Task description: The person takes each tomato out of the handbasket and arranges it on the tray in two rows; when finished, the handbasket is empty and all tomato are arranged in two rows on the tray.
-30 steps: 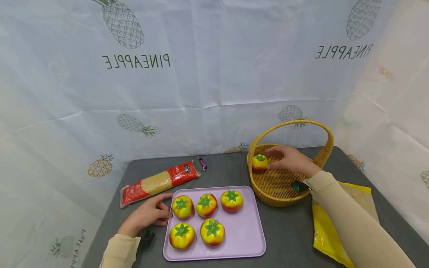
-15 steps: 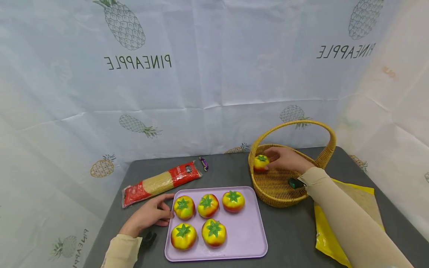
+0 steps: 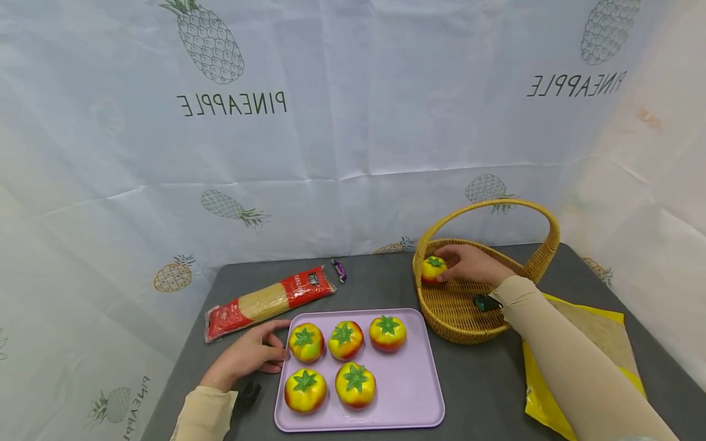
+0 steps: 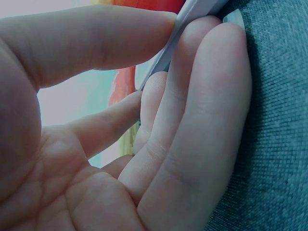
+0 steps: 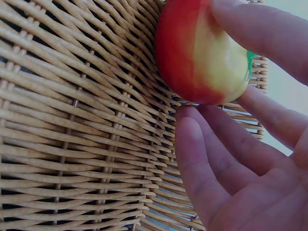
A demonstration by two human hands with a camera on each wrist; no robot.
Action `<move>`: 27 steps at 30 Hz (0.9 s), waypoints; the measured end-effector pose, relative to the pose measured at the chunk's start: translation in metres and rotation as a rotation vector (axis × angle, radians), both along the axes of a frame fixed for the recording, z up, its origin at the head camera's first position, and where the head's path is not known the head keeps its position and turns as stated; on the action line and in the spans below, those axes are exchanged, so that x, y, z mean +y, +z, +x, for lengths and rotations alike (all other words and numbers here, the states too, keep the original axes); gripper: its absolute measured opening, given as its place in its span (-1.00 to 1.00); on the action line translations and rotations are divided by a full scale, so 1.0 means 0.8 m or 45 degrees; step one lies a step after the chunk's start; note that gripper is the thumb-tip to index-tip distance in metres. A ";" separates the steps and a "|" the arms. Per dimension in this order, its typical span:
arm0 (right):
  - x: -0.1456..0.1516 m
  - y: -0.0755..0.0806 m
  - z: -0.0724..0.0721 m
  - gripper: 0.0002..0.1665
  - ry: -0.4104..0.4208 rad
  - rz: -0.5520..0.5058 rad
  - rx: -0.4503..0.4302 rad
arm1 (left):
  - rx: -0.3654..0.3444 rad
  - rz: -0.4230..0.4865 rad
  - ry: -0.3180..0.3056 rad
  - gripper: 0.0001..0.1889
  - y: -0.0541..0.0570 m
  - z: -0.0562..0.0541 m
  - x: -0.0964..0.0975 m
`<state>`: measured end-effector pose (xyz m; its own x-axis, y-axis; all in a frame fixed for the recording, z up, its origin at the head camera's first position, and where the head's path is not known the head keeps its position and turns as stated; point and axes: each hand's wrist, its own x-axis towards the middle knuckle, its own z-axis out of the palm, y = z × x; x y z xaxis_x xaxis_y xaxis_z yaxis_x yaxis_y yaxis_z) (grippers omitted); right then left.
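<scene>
My right hand (image 3: 473, 264) reaches into a woven wicker basket (image 3: 460, 335) and holds a yellow-and-red persimmon (image 3: 434, 269) with a green leafy top. In the right wrist view, thumb and fingers lie along the sides of the persimmon (image 5: 199, 57), close to the woven wall (image 5: 86, 134). My left hand (image 3: 248, 355) is at the left rim of a lilac tray (image 3: 405, 392). Its thumb presses on the tray edge (image 4: 190, 21) in the left wrist view, with curled fingers beneath. Several similar persimmons (image 3: 355, 384) sit in two rows on the tray.
A red-ended pack of dry noodles (image 3: 270, 301) lies behind the left hand. Near it is a small purple-wrapped candy (image 3: 339, 271). A yellow-edged bag (image 3: 601, 334) lies under the right forearm. The basket's tall handle (image 3: 485, 205) arches above the right hand.
The right hand has shifted slightly left within the basket, closer around the persimmon. The left hand stays at the tray rim. The whole head view has drifted a little.
</scene>
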<state>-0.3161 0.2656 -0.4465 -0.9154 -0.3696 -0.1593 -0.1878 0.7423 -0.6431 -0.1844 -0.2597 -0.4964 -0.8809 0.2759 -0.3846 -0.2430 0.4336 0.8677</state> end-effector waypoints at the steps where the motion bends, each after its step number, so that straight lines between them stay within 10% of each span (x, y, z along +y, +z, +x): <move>1: 0.000 0.000 0.000 -0.12 0.001 0.003 0.000 | 0.000 0.000 0.003 -0.22 0.000 0.000 0.000; 27: 0.008 0.015 0.021 -0.20 -0.023 0.079 0.095 | 0.005 -0.019 0.017 -0.23 0.000 0.000 0.000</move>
<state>-0.2991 0.2720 -0.4348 -0.9321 -0.3442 -0.1128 -0.2194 0.7842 -0.5804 -0.1842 -0.2598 -0.4964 -0.8860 0.2585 -0.3850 -0.2453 0.4432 0.8622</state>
